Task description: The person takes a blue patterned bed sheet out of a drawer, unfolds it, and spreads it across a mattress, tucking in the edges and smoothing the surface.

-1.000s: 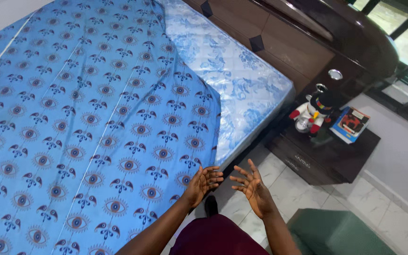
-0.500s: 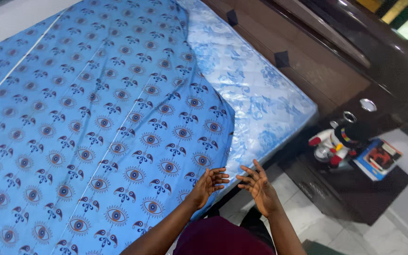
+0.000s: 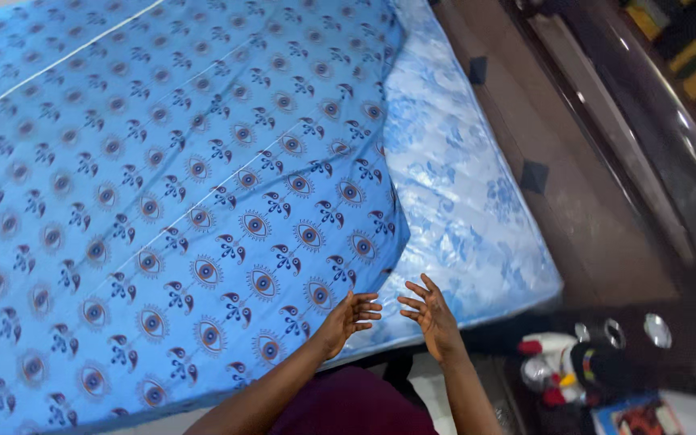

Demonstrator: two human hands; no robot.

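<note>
While both hands are raised over the near edge of the bed, nothing is held in either. The left hand (image 3: 346, 318) is spread open, palm turned inward, its fingertips just above the lower corner of the bedsheet (image 3: 163, 185). The right hand (image 3: 430, 312) is likewise open with fingers splayed, poised over the bare strip of mattress (image 3: 477, 217), close beside the left hand but not touching it.

The bedsheet is a smooth, bright blue cloth printed with repeated eye and wing motifs; it is laid flat over most of the mattress, with its right edge running in a diagonal fold. The uncovered mattress is quilted, with a pale blue and white floral pattern and a glossy look. A dark, polished wooden headboard (image 3: 606, 161) is seen along the mattress's right side. Low at the right, a soft snowman toy (image 3: 565, 370) in red, white and black is seen lying beside a blue, rectangular book (image 3: 646, 415).
</note>
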